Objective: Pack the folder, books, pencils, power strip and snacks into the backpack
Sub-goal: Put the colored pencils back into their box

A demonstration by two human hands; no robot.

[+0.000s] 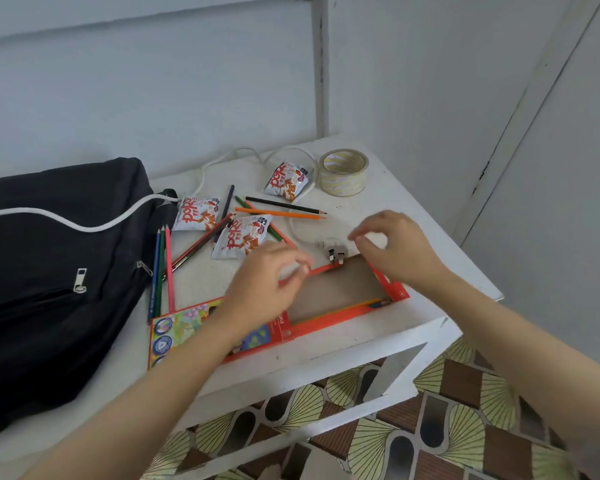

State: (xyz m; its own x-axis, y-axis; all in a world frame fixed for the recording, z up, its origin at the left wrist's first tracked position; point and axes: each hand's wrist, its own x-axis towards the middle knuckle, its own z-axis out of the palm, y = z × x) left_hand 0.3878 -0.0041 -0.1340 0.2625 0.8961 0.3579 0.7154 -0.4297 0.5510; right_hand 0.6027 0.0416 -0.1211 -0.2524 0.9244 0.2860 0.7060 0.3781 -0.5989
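Black backpack (49,271) lies well left of both grips. Orange pencil box (340,289) sits open under them, long axis left-right. Loose pencils (281,213) lie just beyond the left grip (257,285), which is nearer than the right grip (399,254). Both curl, blurred; any pinch cannot be told.

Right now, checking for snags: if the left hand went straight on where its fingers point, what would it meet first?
Probably the white plug, just past the left hand at the pencil box rim; depth is unclear.
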